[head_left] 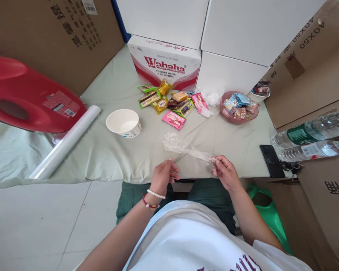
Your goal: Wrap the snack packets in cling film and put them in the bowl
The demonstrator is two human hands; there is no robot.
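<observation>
My right hand [226, 173] pinches one end of a crumpled, see-through piece of plastic film [186, 148]. The film stretches leftward over the table cloth, its bunched far end lying in front of the snacks. My left hand [164, 176] is at the table's front edge, fingers loosely curled and apart, with nothing seen in it. Beyond it stands a white paper bowl [124, 123], with no contents visible. Several wrapped snacks [161, 98] lie in a loose pile at the back middle, a pink packet [173, 120] closest to me.
A pink bowl [237, 118] of wrapped snacks stands back right, near a white bowl [261, 98]. A phone [272, 161] and water bottles [307, 131] lie at right. A plastic roll [66, 143] and red jug [31, 94] are left. Boxes [164, 66] wall the back.
</observation>
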